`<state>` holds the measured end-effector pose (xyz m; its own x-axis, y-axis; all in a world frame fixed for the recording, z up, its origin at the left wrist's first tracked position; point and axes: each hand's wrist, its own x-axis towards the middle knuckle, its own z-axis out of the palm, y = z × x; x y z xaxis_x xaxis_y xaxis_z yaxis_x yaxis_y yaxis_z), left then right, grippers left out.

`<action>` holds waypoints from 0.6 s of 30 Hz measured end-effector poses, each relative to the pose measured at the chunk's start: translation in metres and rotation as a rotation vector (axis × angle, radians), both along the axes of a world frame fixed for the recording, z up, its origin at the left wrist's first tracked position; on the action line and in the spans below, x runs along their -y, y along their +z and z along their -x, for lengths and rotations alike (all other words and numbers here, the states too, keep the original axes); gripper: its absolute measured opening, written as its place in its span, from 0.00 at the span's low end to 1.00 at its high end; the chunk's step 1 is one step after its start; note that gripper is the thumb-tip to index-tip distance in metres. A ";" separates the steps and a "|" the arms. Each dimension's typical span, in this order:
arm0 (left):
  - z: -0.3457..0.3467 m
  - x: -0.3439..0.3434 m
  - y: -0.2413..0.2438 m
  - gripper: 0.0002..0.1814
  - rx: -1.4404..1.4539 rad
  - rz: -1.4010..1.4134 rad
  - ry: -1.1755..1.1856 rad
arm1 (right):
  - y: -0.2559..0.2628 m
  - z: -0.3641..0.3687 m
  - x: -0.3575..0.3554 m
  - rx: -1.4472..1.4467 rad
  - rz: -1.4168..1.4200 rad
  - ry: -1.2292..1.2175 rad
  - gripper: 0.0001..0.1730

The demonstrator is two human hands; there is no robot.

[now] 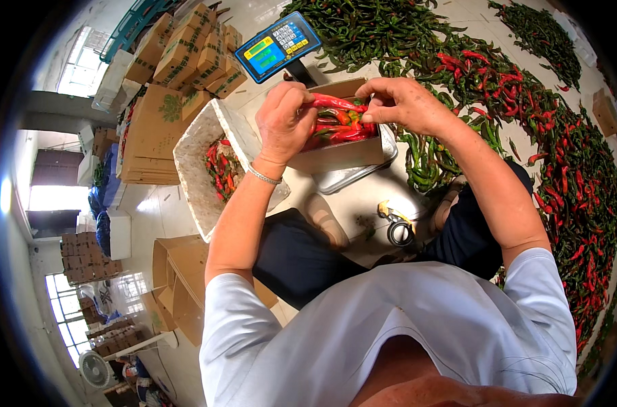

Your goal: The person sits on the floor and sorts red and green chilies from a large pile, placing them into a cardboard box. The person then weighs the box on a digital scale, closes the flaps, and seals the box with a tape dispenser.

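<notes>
Both hands are over a small open cardboard box (339,156) that holds red chili peppers (351,135). My left hand (286,121), with a braided bracelet at the wrist, pinches one end of a long red chili pepper (336,102) lying across the top. My right hand (407,106) has its thumb and fingers around the pepper's other end, near the stem. The box rests on the metal platform of a digital scale (334,184). Behind the box stands the scale's blue display panel (278,47); its lit readouts face me.
A white foam box (194,147) with red peppers is at my left. Green peppers (379,33) are heaped ahead, and mixed red and green ones (568,183) curve along the right. A tape dispenser (399,229) lies between my feet. Cardboard cartons (191,51) are stacked at the far left.
</notes>
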<state>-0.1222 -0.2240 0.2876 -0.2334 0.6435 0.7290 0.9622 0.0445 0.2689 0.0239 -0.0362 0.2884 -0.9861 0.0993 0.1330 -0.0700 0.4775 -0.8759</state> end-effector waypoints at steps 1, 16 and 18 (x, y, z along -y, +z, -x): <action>0.000 -0.001 0.001 0.11 -0.024 -0.013 -0.006 | 0.000 0.000 0.002 -0.005 0.047 0.013 0.17; -0.004 -0.010 -0.003 0.19 -0.007 0.038 -0.076 | 0.003 -0.002 0.006 -0.158 -0.076 -0.040 0.11; -0.006 -0.010 0.000 0.17 0.001 0.044 -0.071 | 0.005 -0.004 0.006 -0.123 -0.028 -0.006 0.11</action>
